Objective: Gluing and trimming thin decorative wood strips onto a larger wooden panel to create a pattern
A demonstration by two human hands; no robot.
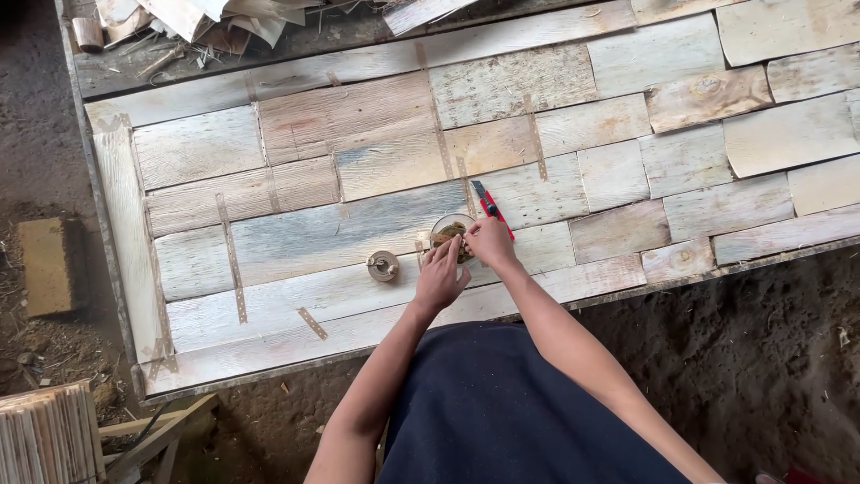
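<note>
My right hand [489, 244] grips a red utility knife [488, 204] whose blade end points away from me, over the veneer sheets. My left hand [441, 276] lies flat with fingers spread beside a small clear bowl [451, 235] holding brownish stuff, the fingertips touching its near rim. Both hands meet at the bowl near the table's front edge. A small roll of brown tape [383, 265] sits on the wood to the left of my left hand.
Pale patchwork veneer sheets [358, 170] joined with thin tape strips cover the work table [116, 269]. Scrap wood pieces [206, 22] pile at the far left corner. A stack of thin slats [45, 435] and a yellowish block [45, 264] rest on the dirt floor left.
</note>
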